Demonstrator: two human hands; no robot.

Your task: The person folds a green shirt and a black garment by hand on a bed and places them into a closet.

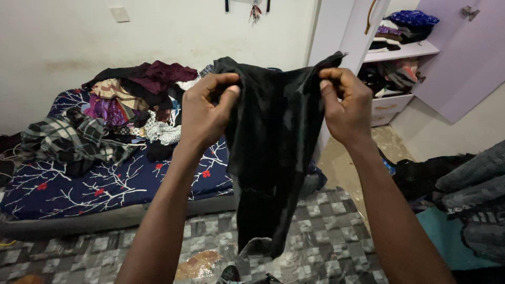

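1 head view, looking down, close over both hands.

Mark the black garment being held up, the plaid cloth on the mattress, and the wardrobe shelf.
black garment (271, 137), head view, middle of the hanging cloth.
plaid cloth (68, 139), head view, centre of the crumpled heap.
wardrobe shelf (407, 51), head view, front edge of the white board.

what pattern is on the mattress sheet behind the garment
Dark blue sheet with white branches and small red flowers, clearest in the head view.
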